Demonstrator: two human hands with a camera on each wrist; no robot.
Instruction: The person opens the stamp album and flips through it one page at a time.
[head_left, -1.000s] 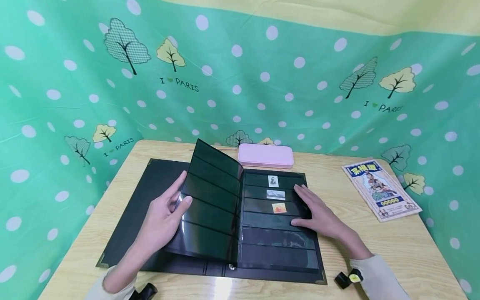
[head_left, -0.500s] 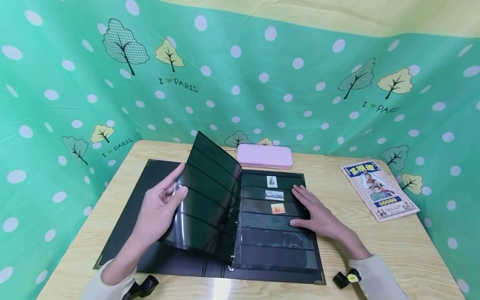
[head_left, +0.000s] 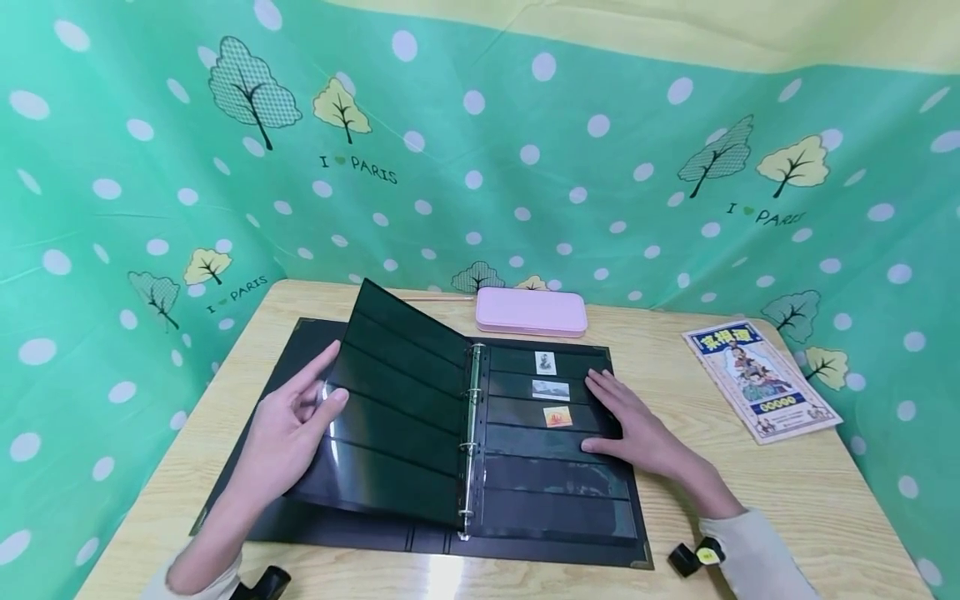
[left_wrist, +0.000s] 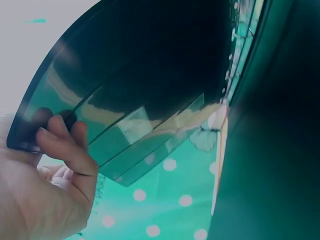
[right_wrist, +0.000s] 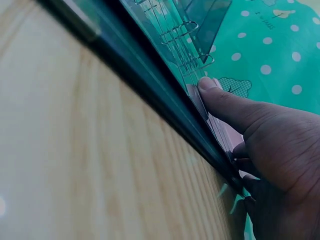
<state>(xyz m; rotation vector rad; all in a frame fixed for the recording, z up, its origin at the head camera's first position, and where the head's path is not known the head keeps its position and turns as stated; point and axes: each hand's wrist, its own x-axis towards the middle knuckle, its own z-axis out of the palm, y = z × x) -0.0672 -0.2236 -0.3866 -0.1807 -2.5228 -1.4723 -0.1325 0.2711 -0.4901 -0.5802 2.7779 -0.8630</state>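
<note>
A black ring-bound stamp album (head_left: 318, 332) lies open on the table. My left hand (head_left: 279, 437) pinches the outer edge of a raised black pocket page (head_left: 401, 408), thumb on the near face. The page leans left from the metal rings (head_left: 472, 400). In the left wrist view, pale rectangles (left_wrist: 135, 125) show on the page's other face. On the flat right page (head_left: 555, 512), three stamps sit one above another: a portrait stamp (head_left: 545, 362), a landscape stamp (head_left: 551, 389) and an orange stamp (head_left: 558, 417). My right hand (head_left: 637, 429) rests on that page's right edge, fingers spread.
A pink case (head_left: 531, 311) stands behind the album, with a thin stick-like item (head_left: 431, 298) to its left. A colourful printed booklet (head_left: 761, 379) lies at the right of the wooden table (head_left: 667, 346). A green dotted cloth (head_left: 472, 208) hangs behind.
My left hand has swung the page to the left and lowered it, uncovering the metal rings. The right hand stays in place on the right page.
</note>
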